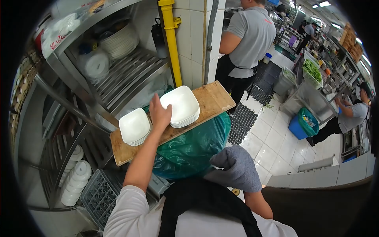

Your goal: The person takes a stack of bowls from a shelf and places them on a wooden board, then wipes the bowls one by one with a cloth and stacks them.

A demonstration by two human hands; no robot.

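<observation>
Two stacks of square white bowls stand on a worn wooden board: a smaller left stack (134, 125) and a larger right stack (180, 105). The board (215, 98) lies across a bin lined with a green plastic bag (189, 148). Between the stacks is my left hand (159, 113), its fingers and thumb apart. Its thumb overlaps the left edge of the right stack; whether it presses on the bowls is unclear. A grey towel (239, 168) is draped over my right hand, which holds it near my chest; the cloth hides the fingers.
Metal shelves (122, 85) with stacked plates (120, 41) rise at the left, beside a yellow pipe (171, 43). Below sit stacked white cups (77, 181) and a grey rack (98, 195). A co-worker (250, 37) stands just ahead; another (353, 114) works at the right.
</observation>
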